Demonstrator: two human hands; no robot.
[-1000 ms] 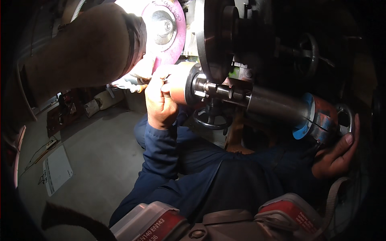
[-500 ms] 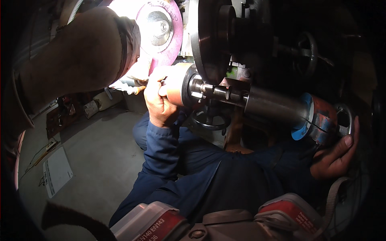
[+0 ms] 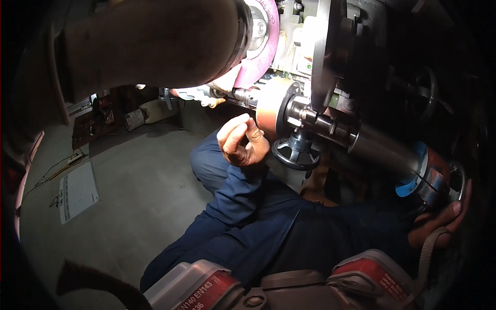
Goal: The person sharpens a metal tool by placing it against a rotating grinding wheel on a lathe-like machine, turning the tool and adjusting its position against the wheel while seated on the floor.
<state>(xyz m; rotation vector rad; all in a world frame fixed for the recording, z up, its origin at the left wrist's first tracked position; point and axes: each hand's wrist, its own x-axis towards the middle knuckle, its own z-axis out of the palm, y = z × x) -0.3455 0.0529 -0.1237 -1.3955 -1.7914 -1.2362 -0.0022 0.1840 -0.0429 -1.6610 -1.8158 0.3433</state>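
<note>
Now the left hand (image 3: 244,144) pinches narrow, just beside the orange drum (image 3: 270,107) at one o'clock, while the right hand (image 3: 445,219), finger spread unclear, meets the handwheel (image 3: 461,180) at three.

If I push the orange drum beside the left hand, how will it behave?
The orange drum would likely turn rather than tip, being round with metal shaft parts on both sides. It's probably stiff, given its crisp edge; its smooth side may feel slippery.

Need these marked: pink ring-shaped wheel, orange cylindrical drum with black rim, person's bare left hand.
Pink ring-shaped wheel (image 3: 267,53): head view, right part of its face.
Orange cylindrical drum with black rim (image 3: 270,105): head view, orange curved side.
Bare left hand (image 3: 244,143): head view, middle of the hand.
</note>
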